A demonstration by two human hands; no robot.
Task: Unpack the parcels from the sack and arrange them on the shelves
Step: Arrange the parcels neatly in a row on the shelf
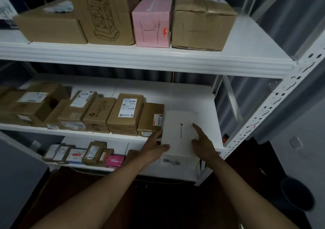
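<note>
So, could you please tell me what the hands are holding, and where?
A flat white cardboard box: left hand grips its near-left corner, right hand rests on its top.

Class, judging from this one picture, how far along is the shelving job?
Done: cardboard parcels already line three shelves. In hand: the left hand and right hand are setting a white box on the middle shelf. Left: unknown; the sack isn't in view.

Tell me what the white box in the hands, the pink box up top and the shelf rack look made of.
White box: smooth matte paperboard, probably, with crisp edges.
Pink box: matte cardboard, with pen marks and a torn spot.
Rack: white painted metal, likely, with a perforated upright.
</note>
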